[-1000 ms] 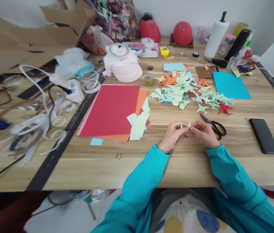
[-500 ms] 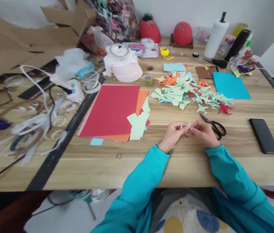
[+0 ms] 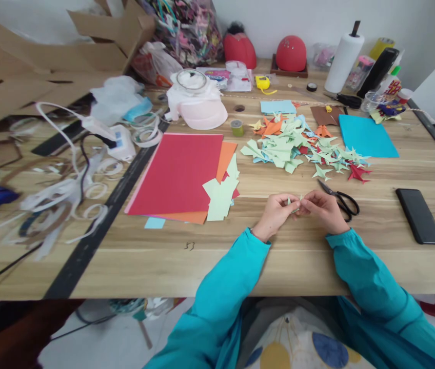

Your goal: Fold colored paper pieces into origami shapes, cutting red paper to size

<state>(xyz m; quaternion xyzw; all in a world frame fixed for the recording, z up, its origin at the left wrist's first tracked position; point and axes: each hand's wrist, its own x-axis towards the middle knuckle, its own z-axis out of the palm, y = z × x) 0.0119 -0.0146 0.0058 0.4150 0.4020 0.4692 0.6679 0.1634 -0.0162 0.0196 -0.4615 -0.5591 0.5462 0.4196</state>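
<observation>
Both my hands meet over the wooden table point(image 3: 302, 256), pinching a small light-green folded paper piece point(image 3: 294, 205) between them. My left hand point(image 3: 275, 215) grips its left side with fingers closed, and my right hand point(image 3: 323, 210) grips its right side the same way. Only two small green points of the paper show above my fingers. Black scissors point(image 3: 340, 197) lie just right of my right hand. A pile of folded paper shapes point(image 3: 302, 146) in green, blue, orange and red lies beyond my hands.
Red and orange sheets point(image 3: 179, 174) with light-green squares point(image 3: 221, 195) on them lie to the left. A blue sheet point(image 3: 366, 136) and a black phone point(image 3: 419, 215) are on the right. Tape rolls and cables point(image 3: 82, 189), cardboard point(image 3: 36, 66), a paper towel roll point(image 3: 342, 61) crowd the left and back.
The view has shifted very slightly. My hands stay together on the green paper, and the paper's points show a little less above my fingers.
</observation>
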